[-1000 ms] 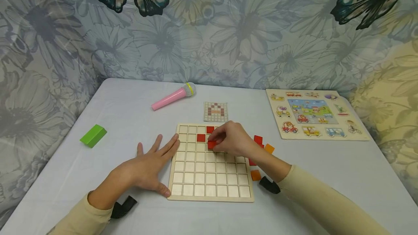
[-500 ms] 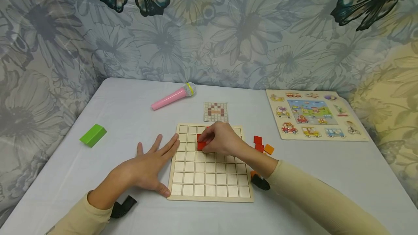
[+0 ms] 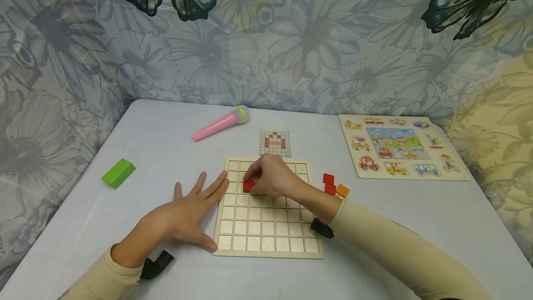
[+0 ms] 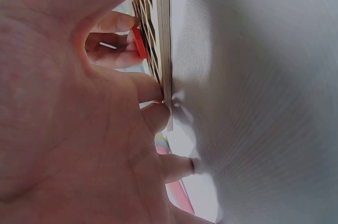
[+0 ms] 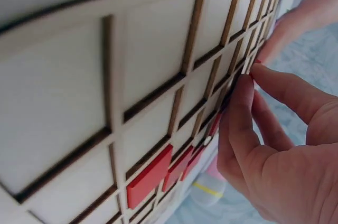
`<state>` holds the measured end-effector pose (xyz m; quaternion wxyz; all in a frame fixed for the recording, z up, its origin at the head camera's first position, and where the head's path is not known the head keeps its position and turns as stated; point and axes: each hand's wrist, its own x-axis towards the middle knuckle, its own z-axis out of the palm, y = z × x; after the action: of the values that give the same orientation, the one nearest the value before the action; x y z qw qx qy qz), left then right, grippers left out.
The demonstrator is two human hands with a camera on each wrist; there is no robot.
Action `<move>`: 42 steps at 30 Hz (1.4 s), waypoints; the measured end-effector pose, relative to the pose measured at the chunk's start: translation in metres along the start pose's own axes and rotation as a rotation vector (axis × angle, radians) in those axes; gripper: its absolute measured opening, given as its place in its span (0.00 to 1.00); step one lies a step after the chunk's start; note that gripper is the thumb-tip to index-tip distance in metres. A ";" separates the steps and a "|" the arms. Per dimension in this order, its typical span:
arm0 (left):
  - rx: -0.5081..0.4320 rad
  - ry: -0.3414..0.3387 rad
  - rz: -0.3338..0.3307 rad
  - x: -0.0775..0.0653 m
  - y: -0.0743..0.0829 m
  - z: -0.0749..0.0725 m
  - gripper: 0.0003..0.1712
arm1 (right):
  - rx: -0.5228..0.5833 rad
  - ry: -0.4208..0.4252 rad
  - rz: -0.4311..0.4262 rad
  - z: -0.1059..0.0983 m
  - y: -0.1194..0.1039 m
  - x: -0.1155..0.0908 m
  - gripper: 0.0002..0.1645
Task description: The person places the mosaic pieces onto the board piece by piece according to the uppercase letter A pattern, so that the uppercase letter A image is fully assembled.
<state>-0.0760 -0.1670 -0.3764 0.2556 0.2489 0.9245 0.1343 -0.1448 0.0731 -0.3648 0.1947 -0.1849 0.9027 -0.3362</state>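
Note:
My right hand (image 3: 272,176) pinches a red square tile (image 3: 248,186) over the upper left of the wooden grid board (image 3: 268,254). In the left wrist view that red tile (image 4: 139,43) stands tilted between thumb and fingers, close to the grid. Other red tiles (image 5: 150,176) sit in board cells in the right wrist view; from the head, the right hand hides them. With fingers spread, my left hand (image 3: 183,216) rests on the table, thumb and fingertips touching the board's left edge (image 4: 165,34).
Loose red tiles (image 3: 329,178) and an orange tile (image 3: 343,191) lie right of the board. Behind it lies a small pattern card (image 3: 274,143). Around these are a pink toy microphone (image 3: 218,125), a green block (image 3: 118,173) and a picture puzzle board (image 3: 401,147).
My right hand has moved left across the board, carrying the red tile from about the fourth column to about the third. The left hand has stayed in place.

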 end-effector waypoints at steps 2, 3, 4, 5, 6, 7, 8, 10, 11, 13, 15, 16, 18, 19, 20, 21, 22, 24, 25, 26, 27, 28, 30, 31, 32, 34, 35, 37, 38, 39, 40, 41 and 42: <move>0.003 0.001 0.001 0.000 0.000 0.000 0.84 | -0.012 0.000 -0.013 0.001 -0.002 0.001 0.14; 0.004 0.001 0.002 0.000 0.000 0.000 0.84 | -0.019 0.000 -0.022 0.001 -0.003 0.001 0.14; 0.004 0.002 0.002 0.000 0.000 0.000 0.84 | -0.027 -0.001 -0.031 0.001 -0.004 0.002 0.14; 0.004 0.002 0.002 0.000 0.000 0.000 0.84 | -0.033 -0.002 -0.039 0.001 -0.005 0.002 0.14; 0.003 0.002 0.001 0.000 0.000 0.000 0.84 | -0.038 -0.005 -0.044 0.002 -0.006 0.003 0.14; 0.002 0.002 0.000 0.000 0.000 0.000 0.84 | -0.043 -0.007 -0.046 0.003 -0.007 0.003 0.14; 0.002 0.001 0.000 0.000 0.000 0.000 0.84 | -0.048 -0.010 -0.045 0.003 -0.008 0.004 0.14; 0.005 0.000 -0.001 0.000 0.000 0.000 0.84 | -0.059 -0.014 -0.039 0.004 -0.009 0.005 0.14; 0.005 0.000 0.000 0.000 0.000 0.000 0.84 | -0.061 -0.013 -0.036 0.005 -0.010 0.005 0.15; 0.006 0.000 0.000 -0.001 0.000 0.000 0.84 | -0.072 -0.011 -0.038 0.006 -0.011 0.006 0.15; 0.003 0.000 0.000 -0.001 0.000 0.000 0.84 | -0.078 -0.007 -0.041 0.006 -0.013 0.006 0.15; 0.001 0.000 -0.001 -0.001 0.000 0.000 0.84 | -0.081 -0.005 -0.043 0.007 -0.013 0.006 0.15; -0.005 0.000 -0.002 -0.001 0.000 0.000 0.84 | -0.086 -0.004 -0.045 0.007 -0.014 0.007 0.15; -0.006 0.000 -0.003 -0.001 0.000 0.000 0.84 | -0.090 -0.002 -0.045 0.007 -0.015 0.007 0.15; -0.008 -0.001 -0.003 -0.001 0.000 0.000 0.84 | -0.091 -0.001 -0.043 0.007 -0.015 0.007 0.15; -0.009 -0.001 -0.004 -0.001 0.000 0.000 0.84 | -0.093 0.000 -0.044 0.007 -0.015 0.007 0.15; -0.009 -0.001 -0.004 -0.001 0.000 0.000 0.84 | -0.096 0.000 -0.043 0.008 -0.015 0.008 0.14; -0.008 -0.001 -0.004 -0.001 0.000 0.000 0.84 | -0.099 0.004 -0.042 0.008 -0.015 0.008 0.14; -0.008 0.000 -0.003 -0.001 0.000 0.000 0.84 | -0.101 0.006 -0.039 0.008 -0.015 0.008 0.14; -0.007 0.000 -0.003 -0.001 0.000 0.000 0.84 | -0.101 0.008 -0.036 0.008 -0.014 0.009 0.14; -0.006 0.000 -0.003 -0.001 0.000 0.000 0.84 | -0.101 0.010 -0.034 0.009 -0.014 0.009 0.14; -0.006 0.001 -0.003 -0.001 0.000 0.000 0.84 | -0.100 0.010 -0.030 0.009 -0.014 0.009 0.14; -0.004 0.001 -0.003 0.000 0.000 0.000 0.84 | -0.098 0.011 -0.023 0.009 -0.015 0.009 0.14; -0.003 0.001 -0.004 0.000 0.000 0.000 0.85 | -0.097 0.012 -0.022 0.009 -0.015 0.009 0.14; -0.002 0.001 -0.005 0.000 0.000 0.000 0.85 | -0.096 0.012 -0.022 0.009 -0.015 0.009 0.14; -0.001 0.001 -0.006 0.000 0.001 0.000 0.85 | -0.096 0.012 -0.025 0.009 -0.015 0.009 0.14; 0.000 0.000 -0.006 0.000 0.001 0.000 0.85 | -0.096 0.012 -0.028 0.009 -0.015 0.009 0.14; 0.002 -0.001 -0.006 0.000 0.001 0.000 0.84 | -0.099 0.013 -0.038 0.009 -0.014 0.009 0.14; 0.003 -0.001 -0.007 0.000 0.001 0.000 0.84 | -0.099 0.013 -0.044 0.009 -0.014 0.008 0.14; 0.005 -0.001 -0.007 0.000 0.000 0.000 0.84 | -0.100 0.014 -0.048 0.009 -0.014 0.008 0.14; 0.006 -0.001 -0.006 0.000 0.000 0.000 0.84 | -0.099 0.014 -0.052 0.009 -0.014 0.008 0.14; 0.007 -0.001 -0.006 0.000 0.000 0.000 0.84 | -0.099 0.014 -0.057 0.008 -0.014 0.008 0.15; 0.009 0.000 -0.005 0.000 0.000 0.000 0.85 | -0.101 0.015 -0.065 0.008 -0.014 0.007 0.15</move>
<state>-0.0760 -0.1669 -0.3760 0.2549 0.2476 0.9257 0.1296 -0.1444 0.0557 -0.3627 0.1672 -0.2213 0.9134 -0.2978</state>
